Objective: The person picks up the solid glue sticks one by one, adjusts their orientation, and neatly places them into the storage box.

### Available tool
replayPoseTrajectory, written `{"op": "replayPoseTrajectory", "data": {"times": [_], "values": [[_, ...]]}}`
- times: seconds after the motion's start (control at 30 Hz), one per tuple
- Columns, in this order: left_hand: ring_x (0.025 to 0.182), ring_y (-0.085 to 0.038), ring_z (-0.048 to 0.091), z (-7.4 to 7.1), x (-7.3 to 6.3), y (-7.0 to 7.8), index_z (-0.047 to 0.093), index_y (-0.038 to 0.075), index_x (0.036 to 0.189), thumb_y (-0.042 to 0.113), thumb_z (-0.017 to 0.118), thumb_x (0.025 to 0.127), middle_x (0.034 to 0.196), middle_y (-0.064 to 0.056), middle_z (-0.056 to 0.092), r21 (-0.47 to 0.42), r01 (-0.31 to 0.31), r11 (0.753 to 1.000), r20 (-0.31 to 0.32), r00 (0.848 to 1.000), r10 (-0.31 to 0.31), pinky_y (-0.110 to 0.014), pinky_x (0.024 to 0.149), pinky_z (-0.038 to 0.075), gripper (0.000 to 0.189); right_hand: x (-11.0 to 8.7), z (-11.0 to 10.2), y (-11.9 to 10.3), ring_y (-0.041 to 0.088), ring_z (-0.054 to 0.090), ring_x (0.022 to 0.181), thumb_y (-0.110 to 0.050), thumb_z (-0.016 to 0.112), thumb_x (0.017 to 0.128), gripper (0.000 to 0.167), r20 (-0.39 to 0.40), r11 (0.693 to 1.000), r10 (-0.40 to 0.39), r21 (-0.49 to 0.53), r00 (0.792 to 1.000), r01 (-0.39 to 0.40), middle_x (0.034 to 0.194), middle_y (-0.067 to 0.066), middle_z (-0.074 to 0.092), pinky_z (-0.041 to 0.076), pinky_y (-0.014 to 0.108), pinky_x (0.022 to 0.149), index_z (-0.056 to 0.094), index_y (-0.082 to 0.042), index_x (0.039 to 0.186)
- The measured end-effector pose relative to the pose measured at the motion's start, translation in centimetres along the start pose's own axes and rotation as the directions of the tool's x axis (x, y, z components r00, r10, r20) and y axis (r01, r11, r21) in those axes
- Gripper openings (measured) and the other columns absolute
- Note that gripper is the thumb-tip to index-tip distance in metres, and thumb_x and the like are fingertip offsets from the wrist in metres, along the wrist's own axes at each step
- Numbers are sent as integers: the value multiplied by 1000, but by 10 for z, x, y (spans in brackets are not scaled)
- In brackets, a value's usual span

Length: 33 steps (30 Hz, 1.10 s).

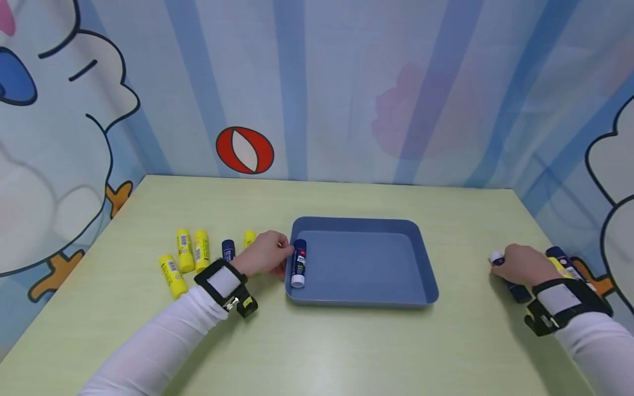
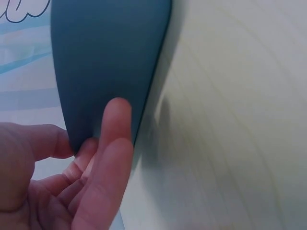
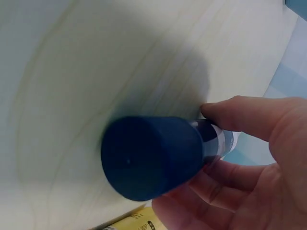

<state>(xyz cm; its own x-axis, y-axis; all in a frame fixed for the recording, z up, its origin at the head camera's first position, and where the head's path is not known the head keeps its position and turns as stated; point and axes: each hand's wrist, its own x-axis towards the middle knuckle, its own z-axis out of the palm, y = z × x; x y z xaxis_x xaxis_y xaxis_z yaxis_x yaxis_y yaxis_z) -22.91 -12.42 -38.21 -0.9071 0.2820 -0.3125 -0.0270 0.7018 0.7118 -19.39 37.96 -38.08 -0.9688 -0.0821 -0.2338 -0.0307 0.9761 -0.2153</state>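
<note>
My left hand (image 1: 264, 253) is at the left rim of a blue-grey tray (image 1: 366, 264). In the left wrist view its thumb and fingers pinch the tray's edge (image 2: 105, 52). Just inside that rim lies a navy glue stick (image 1: 299, 258) with its white end toward me. Far to the right, my right hand (image 1: 525, 264) grips another navy glue stick (image 3: 158, 155) between thumb and fingers, low over the table. Its dark blue cap faces the right wrist camera, and the fingers hide part of its label.
Left of the tray stand or lie several yellow glue sticks (image 1: 185, 250) and a navy one (image 1: 228, 250), partly behind the left hand. Beside the right hand are another navy glue stick (image 1: 562, 258) and a yellow one (image 3: 136, 221). A printed curtain (image 1: 342, 93) borders the table's back.
</note>
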Motion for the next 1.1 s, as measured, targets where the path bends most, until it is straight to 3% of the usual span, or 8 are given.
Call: {"op": "replayPoseTrajectory", "data": {"times": [0.27,0.47,0.63,0.7,0.77,0.93,1.03,1.1], "values": [[57,-20,66,0,0,0,59,1,88,17,53,101,71,-9,66,-8,-18,1000,15,1000,18,-29,54,53,21,0,-7,-5,16,40,50,-22,59,88,33,1,1000,-27,0,1000,27,57,0,39,31,29,49,42,-9,63],[57,-20,65,-1,-1,3,59,2,87,17,53,101,69,-8,65,43,-27,999,17,1000,26,-28,54,52,21,0,-33,-35,15,38,49,-28,63,90,37,-72,999,-47,-1,996,48,54,-2,38,28,30,48,45,-11,63],[55,-22,63,-3,-5,5,58,3,87,19,54,101,68,-10,63,104,-28,994,24,999,26,-26,52,50,22,2,-59,-69,16,56,56,-35,61,94,41,-99,993,-70,84,993,78,66,2,59,41,33,50,62,6,89],[55,-22,63,-3,-5,5,58,4,87,20,54,101,68,-10,62,119,-32,992,30,999,29,-26,51,49,22,4,-65,-82,17,62,63,-38,60,95,48,-107,986,-74,144,992,89,78,8,66,45,35,54,61,10,103],[54,-22,62,-4,-6,4,57,5,87,21,55,101,68,-9,62,129,-34,991,38,999,30,-26,51,48,22,7,-67,-94,18,64,66,-39,59,96,50,-116,973,-74,210,990,98,87,15,67,46,35,57,59,10,107],[53,-20,60,-9,-8,5,57,6,88,26,57,100,64,-6,60,205,-67,977,44,997,59,-25,50,44,24,13,-63,-120,17,68,73,-40,59,96,56,-109,898,-73,426,991,113,105,24,67,51,32,61,54,11,119],[53,-19,58,-15,-10,10,58,7,92,31,58,98,63,-6,59,296,-115,948,-16,992,125,-26,49,41,25,16,-57,-132,17,70,79,-38,59,97,56,-93,816,-82,565,992,120,109,22,68,55,33,68,52,10,124],[57,-19,58,-18,-11,15,58,8,99,33,59,98,72,-6,62,347,-157,924,-82,977,197,-27,51,42,26,18,-53,-141,16,70,82,-37,59,97,55,-90,752,-100,645,991,134,108,19,69,56,32,74,52,10,125]]}}
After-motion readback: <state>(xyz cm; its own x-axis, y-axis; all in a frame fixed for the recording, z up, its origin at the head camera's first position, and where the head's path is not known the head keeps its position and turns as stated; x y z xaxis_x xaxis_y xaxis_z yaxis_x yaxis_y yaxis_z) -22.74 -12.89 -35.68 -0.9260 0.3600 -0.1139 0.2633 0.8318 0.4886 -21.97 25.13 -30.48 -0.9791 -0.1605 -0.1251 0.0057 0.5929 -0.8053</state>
